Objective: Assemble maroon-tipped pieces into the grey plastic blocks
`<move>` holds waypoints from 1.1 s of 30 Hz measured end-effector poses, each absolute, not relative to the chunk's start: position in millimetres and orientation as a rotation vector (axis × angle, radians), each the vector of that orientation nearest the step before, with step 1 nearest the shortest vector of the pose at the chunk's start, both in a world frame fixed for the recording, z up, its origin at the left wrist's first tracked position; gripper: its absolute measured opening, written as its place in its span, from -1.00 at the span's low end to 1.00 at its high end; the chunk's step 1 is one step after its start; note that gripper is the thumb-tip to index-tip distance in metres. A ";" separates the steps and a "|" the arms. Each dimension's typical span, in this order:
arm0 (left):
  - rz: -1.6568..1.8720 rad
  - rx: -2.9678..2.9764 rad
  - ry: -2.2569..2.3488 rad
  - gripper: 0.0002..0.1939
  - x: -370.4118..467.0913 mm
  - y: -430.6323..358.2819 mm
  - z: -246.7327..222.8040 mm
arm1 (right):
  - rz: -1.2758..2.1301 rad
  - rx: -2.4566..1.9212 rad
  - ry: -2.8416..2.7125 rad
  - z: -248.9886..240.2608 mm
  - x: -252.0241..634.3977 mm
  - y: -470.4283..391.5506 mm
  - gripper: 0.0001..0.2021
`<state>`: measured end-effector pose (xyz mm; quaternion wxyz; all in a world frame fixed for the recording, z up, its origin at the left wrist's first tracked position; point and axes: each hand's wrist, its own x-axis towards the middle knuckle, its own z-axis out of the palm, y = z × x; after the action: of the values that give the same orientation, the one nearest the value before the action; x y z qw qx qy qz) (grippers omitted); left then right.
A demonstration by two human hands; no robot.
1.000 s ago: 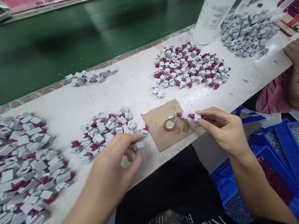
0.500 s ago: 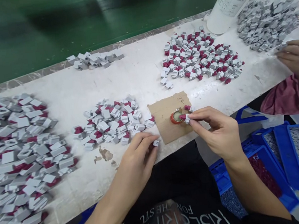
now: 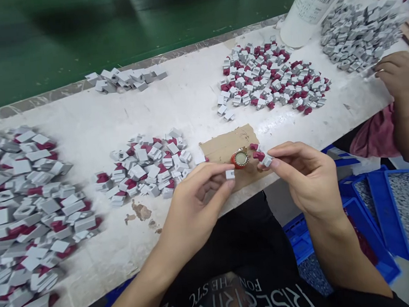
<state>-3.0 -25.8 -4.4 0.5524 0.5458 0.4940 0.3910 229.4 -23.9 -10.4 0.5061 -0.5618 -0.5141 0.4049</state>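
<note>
Between the thumb and fingers of my left hand [image 3: 203,196] is a small grey block [image 3: 230,174], over the left part of a cardboard piece [image 3: 221,147]. My right hand [image 3: 306,175] pinches a grey and maroon part [image 3: 265,158], its maroon end facing left. The two held pieces are apart. A small round orange-red container [image 3: 240,159] with a metallic rim rests on the cardboard between my hands. Another maroon piece [image 3: 254,146] shows just behind the part in my right hand.
Piles of grey and maroon parts lie at the left [image 3: 27,212], centre [image 3: 148,165] and back [image 3: 269,76]. A white bottle [image 3: 311,8] stands at the back. Another person's hand [image 3: 400,72] is by a grey pile [image 3: 362,37]. Blue bins [image 3: 382,219] sit below right.
My left hand has moved right and up with the grey block, now over the cardboard. The part in my right hand has shifted slightly right, off the round container. The other person's hand has moved slightly.
</note>
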 end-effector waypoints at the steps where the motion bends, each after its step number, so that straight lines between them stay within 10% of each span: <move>1: 0.934 1.242 1.141 -0.84 1.9 -22.1 -2.9 | 1.007 -1.353 -1.207 -9.5 230.2 -24.1 -0.95; 33: 0.921 1.356 1.006 -0.85 20.1 -11.9 -7.6 | 1.241 -1.245 -1.253 -3.1 233.9 -23.9 -0.96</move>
<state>20.1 -11.9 -7.6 0.5721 0.5783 0.4289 0.3928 233.9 -23.9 -3.1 0.4720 -0.5084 -0.5118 0.5068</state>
